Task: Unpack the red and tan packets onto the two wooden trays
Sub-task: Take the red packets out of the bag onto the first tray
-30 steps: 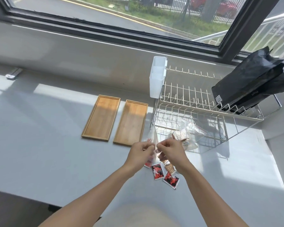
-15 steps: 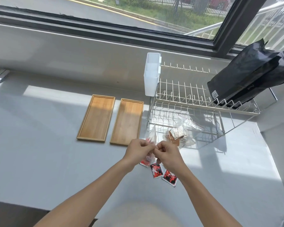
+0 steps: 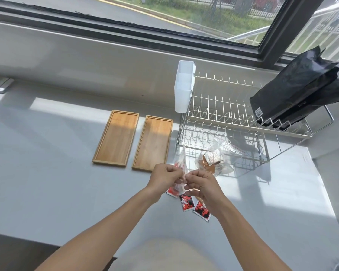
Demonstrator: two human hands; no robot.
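Because it is thin film, the clear plastic bag (image 3: 181, 165) pinched between both hands looks nearly weightless, limp and somewhat slippery; it is best taken at the mouth edges, one side per hand, and pulled apart gently so nothing spills. The left hand (image 3: 165, 178) and the right hand (image 3: 201, 185) are each closed on the bag's upper part, knuckles almost touching, just above the desk (image 3: 47, 182). Below them three red packets (image 3: 187, 202) lie flat on the desk, partly under the right hand; they look small, light and flat, easiest lifted by an edge. A second clear bag with tan packets (image 3: 212, 159) sits beside the lower tier of the wire dish rack (image 3: 223, 122). Both wooden trays (image 3: 115, 139) lie empty to the left, side by side, near the hands.
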